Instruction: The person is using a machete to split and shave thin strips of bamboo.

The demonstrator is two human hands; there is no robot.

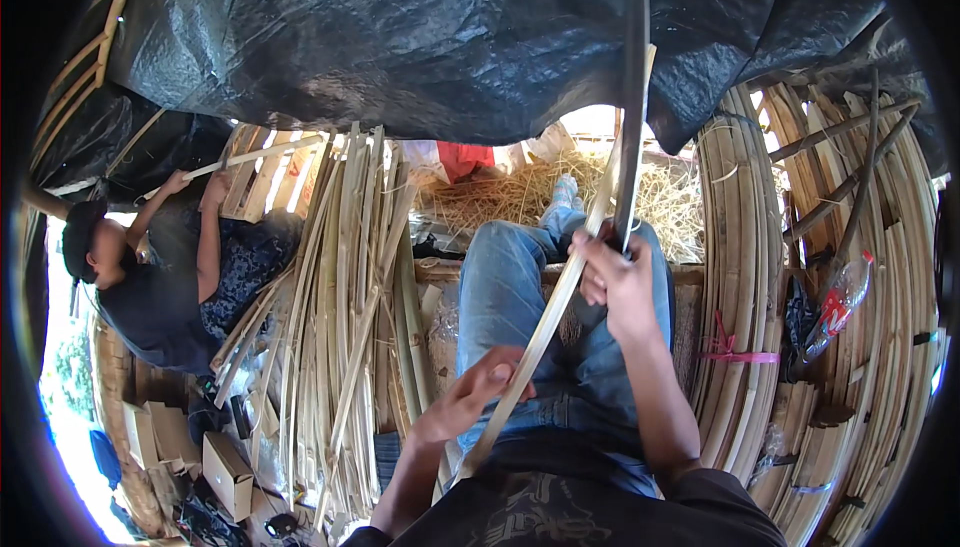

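Note:
A long, pale bamboo strip [550, 319] slants across my lap from my waist up to the right. My left hand [472, 395] is closed around its lower part, some fingers hidden behind it. Gripped in my right hand [620, 287] is a long-bladed machete [632, 117], its dark blade upright alongside the strip's upper end. The fingers of that hand also touch the strip. My knees in blue jeans [505, 267] are beneath both hands.
Bundled bamboo strips [735, 277], tied with a pink band, stand at my right; a plastic bottle [840, 302] rests beyond. Loose strips [345, 277] lie left. Another person [165, 287] handles a strip at far left. A black tarp [420, 37] hangs ahead above straw [480, 202].

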